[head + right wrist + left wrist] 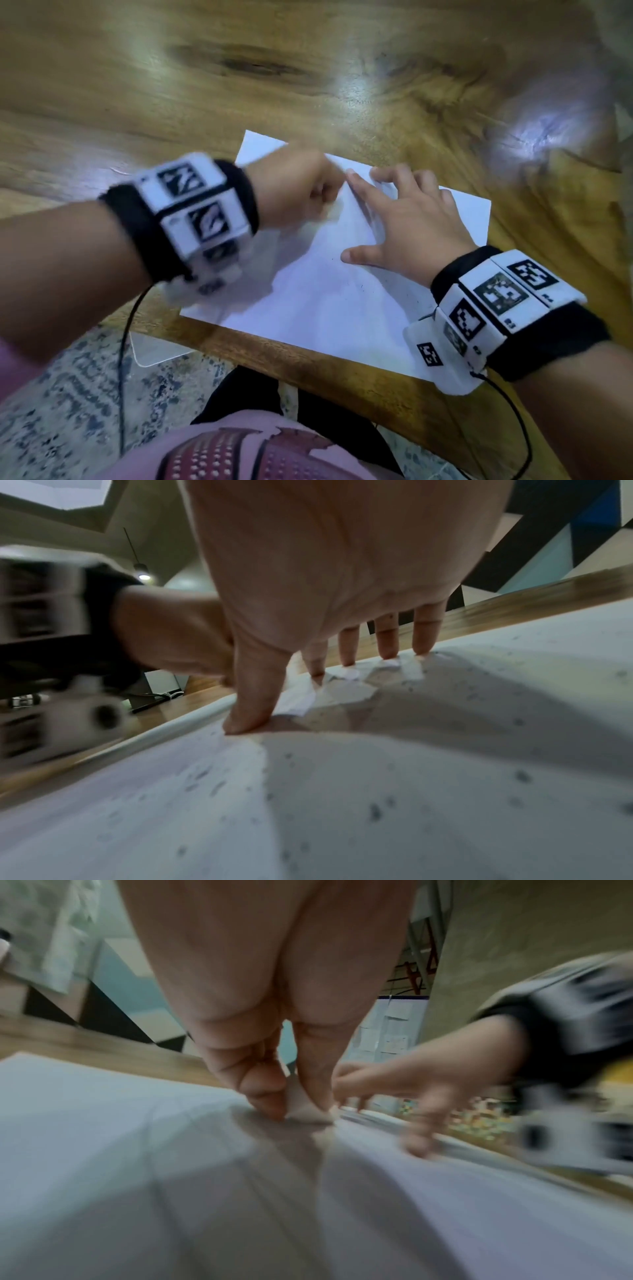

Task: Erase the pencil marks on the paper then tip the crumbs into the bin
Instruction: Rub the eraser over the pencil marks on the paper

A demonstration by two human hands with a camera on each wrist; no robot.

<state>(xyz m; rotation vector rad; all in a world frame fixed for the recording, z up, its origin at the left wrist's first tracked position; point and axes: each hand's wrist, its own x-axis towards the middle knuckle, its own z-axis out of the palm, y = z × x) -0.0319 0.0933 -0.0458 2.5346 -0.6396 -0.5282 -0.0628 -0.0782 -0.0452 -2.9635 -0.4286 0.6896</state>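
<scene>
Paper: white rectangular sheet of paper (318, 301) lies flat on the brown wooden table (239, 68), its near edge along the table's near edge; judged thin, light and limp, likely to buckle or skid under rubbing unless pinned; creases already show across it.
Eraser: small white soft eraser (304, 1107) touches the sheet near its far edge; judged rubbery and grippy, best held low by its sides.
Left hand: left hand (294, 188) pinches the eraser between thumb and curled fingers, tip down on the sheet.
Right hand: right hand (407, 222) lies spread wide, fingers straight, thumb and fingertips pressing the sheet just beside the eraser; holds nothing.
Crumbs: grey eraser crumbs (377, 810) lie scattered over the near part of the sheet; judged loose and featherlight; lifting by opposite edges, sagged into a trough, should keep them on.
Head view: shows the whole sheet and both wrists; eraser hidden by the hand.
Left wrist view: alone shows the eraser.
Right wrist view: alone shows crumbs clearly.
Bin: not seen in any view.
</scene>
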